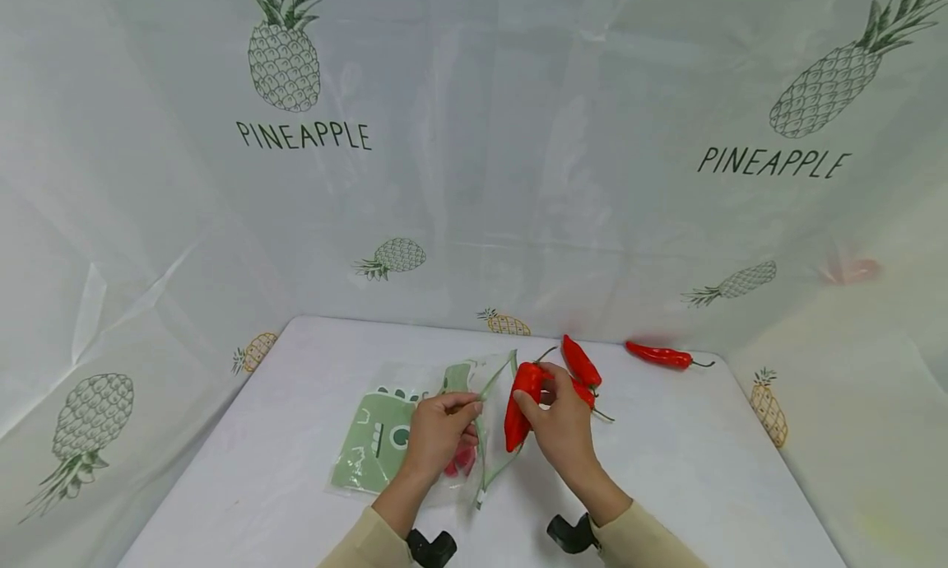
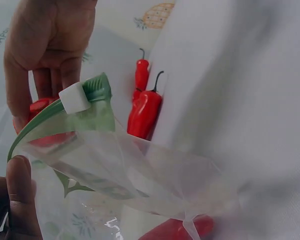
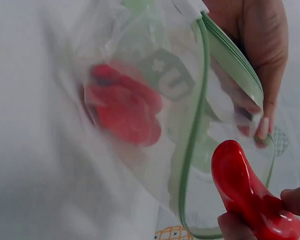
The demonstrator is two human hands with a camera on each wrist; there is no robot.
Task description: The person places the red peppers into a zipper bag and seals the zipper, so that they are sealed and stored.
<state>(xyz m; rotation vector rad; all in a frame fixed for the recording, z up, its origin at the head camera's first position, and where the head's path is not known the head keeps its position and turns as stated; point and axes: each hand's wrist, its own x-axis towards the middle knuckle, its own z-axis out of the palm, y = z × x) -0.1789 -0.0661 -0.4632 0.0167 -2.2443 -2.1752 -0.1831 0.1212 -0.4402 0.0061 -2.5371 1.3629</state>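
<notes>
My left hand (image 1: 435,436) pinches the rim of a clear zip bag (image 3: 155,170) with a green edge and a white slider (image 2: 75,98). The bag's mouth gapes toward the right. Inside lie red peppers (image 3: 122,107), blurred by the plastic. My right hand (image 1: 564,428) holds a glossy red chili pepper (image 1: 522,407) between thumb and fingers, stem upward. This pepper is right at the bag's mouth, its blunt end toward the opening in the right wrist view. Behind the right hand, one red pepper (image 1: 581,362) and another pepper (image 1: 584,393) rest on the table.
One more red pepper (image 1: 662,356) lies near the table's back right edge. Clear plastic with green cartoon print (image 1: 370,444) spreads flat left of the left hand. A white sheet (image 1: 474,181) with pineapple prints hangs behind the white table (image 1: 666,486).
</notes>
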